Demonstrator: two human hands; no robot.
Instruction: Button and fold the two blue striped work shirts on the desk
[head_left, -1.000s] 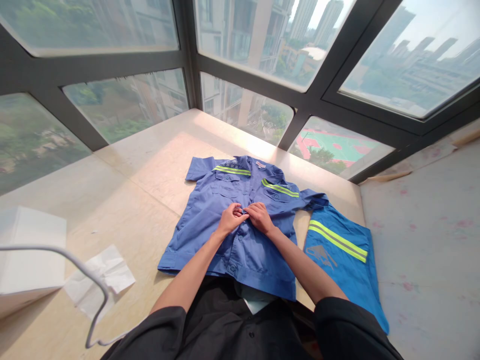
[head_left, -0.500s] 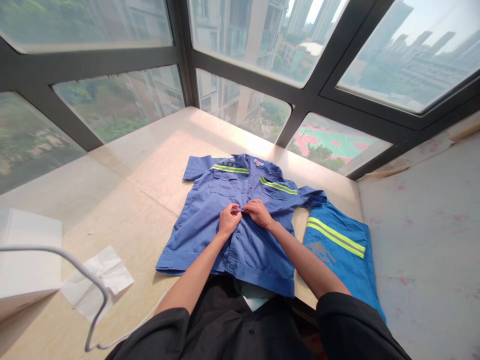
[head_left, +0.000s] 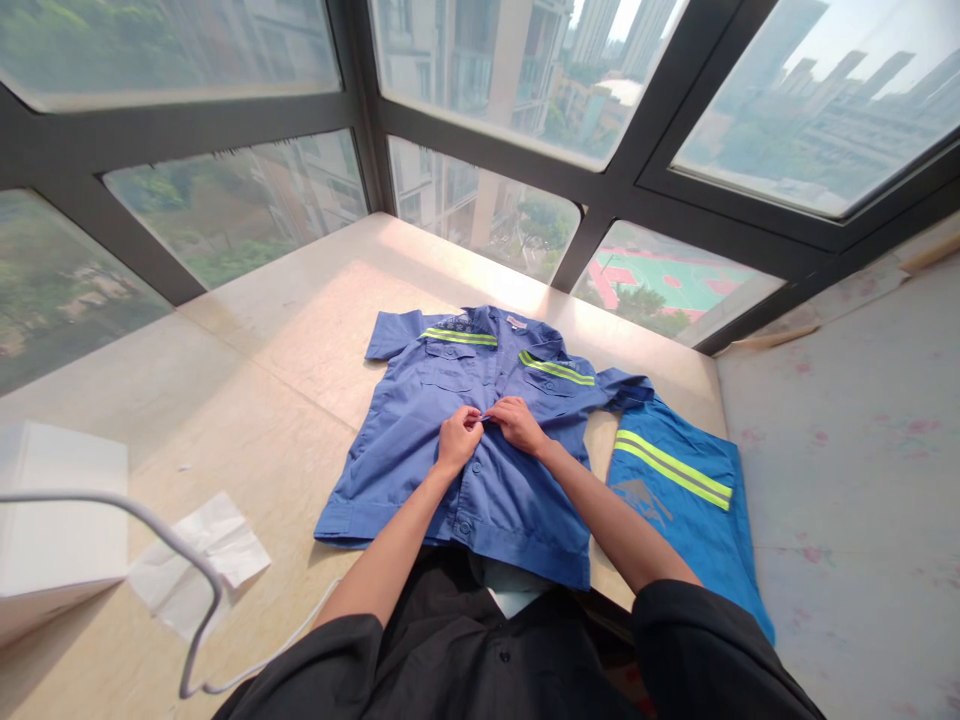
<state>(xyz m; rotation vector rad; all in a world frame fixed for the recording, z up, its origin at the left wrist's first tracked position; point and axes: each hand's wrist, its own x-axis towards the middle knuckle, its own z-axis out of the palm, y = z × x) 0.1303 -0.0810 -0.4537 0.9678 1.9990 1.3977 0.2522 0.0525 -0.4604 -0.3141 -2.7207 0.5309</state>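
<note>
A blue short-sleeved work shirt point(head_left: 397, 450) lies face up, collar away from me, with yellow-green reflective strips across the chest. My left hand point(head_left: 459, 440) pinches the front placket at mid-shirt. Close against it, my right hand point(head_left: 517, 424) grips the same placket from the other side, fingers bent. The cloth between the fingertips is lifted slightly; whether a button is in there is hidden. Below the hands, buttons point(head_left: 465, 527) show fastened down to the hem. Beside the shirt's sleeve on the right lies a brighter blue folded garment point(head_left: 712, 540) with a wide reflective band.
A white box point(head_left: 67, 510) stands at the left on the pale stone sill point(head_left: 247, 390), near a crumpled paper sheet point(head_left: 232, 545). A grey cable point(head_left: 169, 540) loops in front of them. Dark window frames point(head_left: 480, 155) close off the back; a flowered wall point(head_left: 840, 480) rises at right.
Both hands keep nearly the same pinch on the shirt's placket. The view has shifted very slightly; the shirt and the other things lie as before.
</note>
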